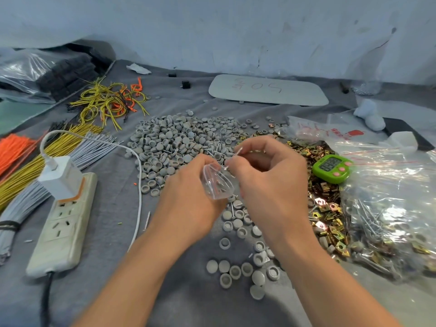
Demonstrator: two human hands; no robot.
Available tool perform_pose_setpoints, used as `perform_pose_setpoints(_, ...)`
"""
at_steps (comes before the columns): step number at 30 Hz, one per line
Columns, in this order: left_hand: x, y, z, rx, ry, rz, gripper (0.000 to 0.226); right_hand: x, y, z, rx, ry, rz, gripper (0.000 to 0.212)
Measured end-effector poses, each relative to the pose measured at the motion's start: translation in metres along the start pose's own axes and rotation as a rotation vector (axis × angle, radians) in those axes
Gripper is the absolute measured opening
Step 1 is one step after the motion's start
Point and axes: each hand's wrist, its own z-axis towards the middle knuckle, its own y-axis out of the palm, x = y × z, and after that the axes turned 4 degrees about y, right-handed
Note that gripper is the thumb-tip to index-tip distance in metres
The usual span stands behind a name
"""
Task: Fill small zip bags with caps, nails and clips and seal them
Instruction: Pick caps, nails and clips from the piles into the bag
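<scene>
the left hand (188,187) grips a small bag (218,184), part filled; the right hand (269,173) pinches nails (238,151) at its mouth. not sealed yet.

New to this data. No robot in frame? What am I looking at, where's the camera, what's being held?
There is no machine here: a person works with bare hands. The single picture comes from a wide-angle camera worn on their head, looking forward and down, so both forearms enter from the bottom.

The left hand holds a small clear zip bag. The right hand pinches what looks like a nail at the bag's mouth.

On the grey cloth lie:
- a pile of grey caps
- brass-coloured clips to the right
- a green timer
- a large clear bag holding more parts
- wire bundles on the left
- a power strip with a charger plugged in
</scene>
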Motion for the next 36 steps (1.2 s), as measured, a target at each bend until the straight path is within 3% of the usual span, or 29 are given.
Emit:
perform_pose_setpoints(3, 0.007, 0.002, -0.001, -0.015, 0.031, -0.032, 0.025, -0.001, 0.005, -0.004, -0.113, -0.046, -0.16, 0.019)
perform_pose_setpoints(6, 0.006, 0.0, -0.002, 0.05, 0.038, -0.111, 0.039, 0.003, 0.005, -0.005, -0.144, -0.064, -0.207, 0.017)
perform_pose_setpoints(9, 0.003, 0.0, 0.001, 0.069, 0.043, -0.161, 0.038, 0.006, -0.003, 0.001, -0.051, -0.081, -0.118, 0.019)
perform_pose_setpoints(12, -0.001, 0.0, 0.005, 0.194, -0.009, -0.299, 0.039, 0.014, -0.013, 0.012, 0.079, -0.006, -0.125, 0.021)
perform_pose_setpoints(14, -0.002, -0.001, 0.006, 0.278, -0.002, -0.356, 0.038, 0.021, -0.012, 0.015, -0.063, 0.056, -0.333, 0.022)
perform_pose_setpoints(16, -0.002, -0.002, 0.007, 0.319, 0.01, -0.386, 0.035, 0.026, -0.004, 0.011, -0.317, 0.085, -0.574, 0.024)
perform_pose_setpoints(18, -0.001, -0.003, 0.007, 0.327, 0.011, -0.387, 0.033, 0.028, 0.005, 0.004, -0.529, 0.065, -0.793, 0.033)
perform_pose_setpoints(20, 0.002, -0.003, 0.006, 0.316, 0.009, -0.339, 0.031, 0.028, 0.011, 0.002, -0.635, -0.007, -0.937, 0.045)
perform_pose_setpoints(27, 0.003, -0.008, 0.001, 0.295, 0.044, -0.218, 0.031, 0.018, 0.011, -0.001, -0.585, -0.127, -1.114, 0.008)
perform_pose_setpoints(36, -0.003, -0.011, -0.001, 0.291, 0.049, -0.189, 0.036, 0.027, 0.006, 0.008, -0.571, 0.082, -0.963, 0.023)
